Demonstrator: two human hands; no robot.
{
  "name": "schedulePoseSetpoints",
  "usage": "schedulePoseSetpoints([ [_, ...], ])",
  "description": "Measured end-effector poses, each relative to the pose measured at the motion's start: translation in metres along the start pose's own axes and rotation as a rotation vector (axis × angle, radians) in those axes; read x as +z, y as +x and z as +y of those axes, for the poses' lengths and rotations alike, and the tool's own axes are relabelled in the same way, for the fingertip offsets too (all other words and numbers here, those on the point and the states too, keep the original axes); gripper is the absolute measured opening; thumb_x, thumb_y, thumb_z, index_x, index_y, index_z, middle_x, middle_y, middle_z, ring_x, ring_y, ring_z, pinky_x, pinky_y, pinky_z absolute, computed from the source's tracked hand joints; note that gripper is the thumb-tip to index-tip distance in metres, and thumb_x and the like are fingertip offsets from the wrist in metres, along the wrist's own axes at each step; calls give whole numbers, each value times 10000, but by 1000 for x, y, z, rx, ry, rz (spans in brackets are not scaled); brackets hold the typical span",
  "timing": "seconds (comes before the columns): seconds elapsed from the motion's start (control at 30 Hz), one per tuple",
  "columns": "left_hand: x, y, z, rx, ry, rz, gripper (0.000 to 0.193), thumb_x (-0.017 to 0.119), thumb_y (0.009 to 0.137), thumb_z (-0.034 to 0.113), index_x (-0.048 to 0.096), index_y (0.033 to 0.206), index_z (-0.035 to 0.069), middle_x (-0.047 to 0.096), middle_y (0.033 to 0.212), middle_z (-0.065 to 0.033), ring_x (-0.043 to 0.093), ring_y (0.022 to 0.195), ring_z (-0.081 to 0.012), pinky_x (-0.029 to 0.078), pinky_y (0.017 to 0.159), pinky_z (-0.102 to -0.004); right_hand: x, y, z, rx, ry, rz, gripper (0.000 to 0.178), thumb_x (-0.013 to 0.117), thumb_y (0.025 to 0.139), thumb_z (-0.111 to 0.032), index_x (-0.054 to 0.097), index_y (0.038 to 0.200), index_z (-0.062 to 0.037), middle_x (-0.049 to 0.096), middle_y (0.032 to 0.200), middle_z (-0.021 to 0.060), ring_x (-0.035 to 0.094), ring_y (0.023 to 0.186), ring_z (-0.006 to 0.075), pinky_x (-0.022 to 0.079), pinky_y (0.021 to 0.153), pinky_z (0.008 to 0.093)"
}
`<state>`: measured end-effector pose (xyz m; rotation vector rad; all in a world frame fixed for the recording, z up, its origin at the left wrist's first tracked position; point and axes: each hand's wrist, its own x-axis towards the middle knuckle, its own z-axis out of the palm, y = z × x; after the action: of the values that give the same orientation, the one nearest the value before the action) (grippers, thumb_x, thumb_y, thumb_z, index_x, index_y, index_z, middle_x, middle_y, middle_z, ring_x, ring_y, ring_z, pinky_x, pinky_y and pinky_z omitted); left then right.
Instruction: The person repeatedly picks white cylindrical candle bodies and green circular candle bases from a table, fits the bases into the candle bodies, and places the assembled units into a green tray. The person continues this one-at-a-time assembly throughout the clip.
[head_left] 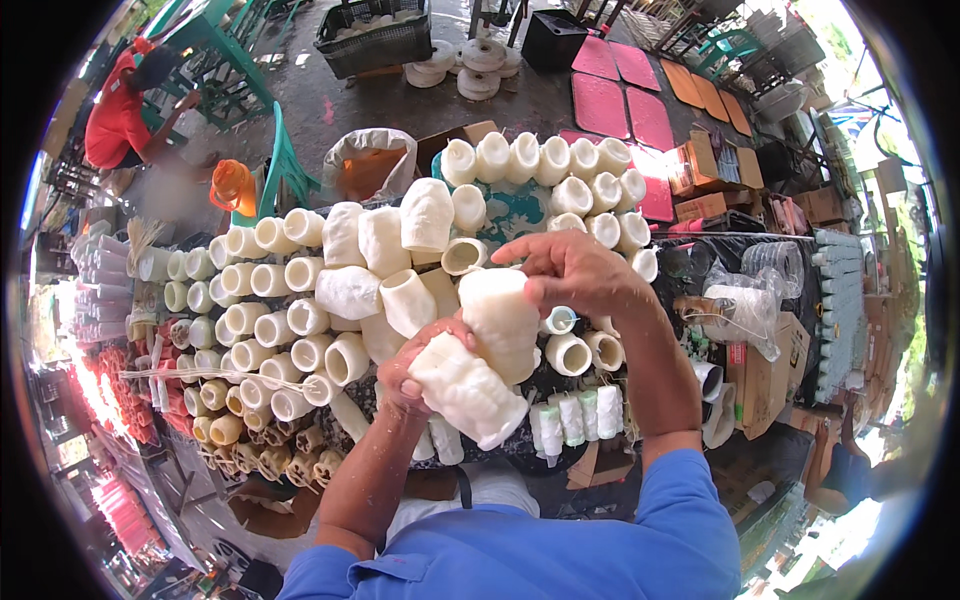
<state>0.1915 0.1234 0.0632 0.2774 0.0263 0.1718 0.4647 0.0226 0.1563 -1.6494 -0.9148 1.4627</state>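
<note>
My left hand (402,372) is closed round a lumpy cream-white wax cylinder (468,392), tilted low in front of my chest. Directly behind it, touching or nearly so, is a second wax cylinder (498,318), raised above the table. My right hand (580,268) has its thumb against this one's upper right side, and the index finger stretches over its top. The right hand's other fingers are partly hidden. Below and beyond my hands lies a loose heap of similar wax pieces (380,240), some showing hollow open ends.
Rows of hollow wax cylinders (268,279) lie to the left, and more stand at the back (522,158). Short white-green candles (572,418) sit near my right forearm. Farther off are a white sack (370,150), a green chair (285,165) and a person in red (115,125).
</note>
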Motion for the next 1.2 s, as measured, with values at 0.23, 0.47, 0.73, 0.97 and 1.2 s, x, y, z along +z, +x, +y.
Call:
schedulePoseSetpoints([
  [0.23,6,-60,14,113,212,147,795,831,406,396,690,1042,-58,573,1272,-170,642,1089,-276,549,912,-342,16,161,73,-104,-812,345,927,833,794,-309,403,1577,-63,480,1539,229,479,1425,374,386,1199,441],
  [0.47,27,-163,21,203,304,106,769,841,422,456,749,1012,-29,571,1300,-243,570,1174,-356,464,1006,-375,-11,176,52,102,-402,109,893,864,710,-290,506,1501,-85,581,1427,260,632,1240,417,575,988,458],
  [0.73,39,-237,19,288,244,210,764,827,420,410,724,1030,-39,558,1324,-254,584,1194,-396,486,1053,-440,7,208,97,-49,-1022,431,736,871,715,-280,605,1365,-60,689,1268,260,688,1140,409,584,940,454],
  [0.97,40,-313,22,465,158,226,784,859,518,440,668,1089,-62,565,1257,-214,600,1147,-345,528,966,-401,-30,143,138,-159,-279,535,696,848,728,3,552,1358,-14,652,1189,150,695,1014,264,644,816,392],
  [1.2,32,-459,40,777,192,294,776,863,526,429,653,1084,-68,567,1281,-232,612,1179,-390,540,1000,-463,31,11,18,-323,44,734,693,802,862,-4,451,1459,-30,560,1376,173,648,1191,323,642,904,481],
])
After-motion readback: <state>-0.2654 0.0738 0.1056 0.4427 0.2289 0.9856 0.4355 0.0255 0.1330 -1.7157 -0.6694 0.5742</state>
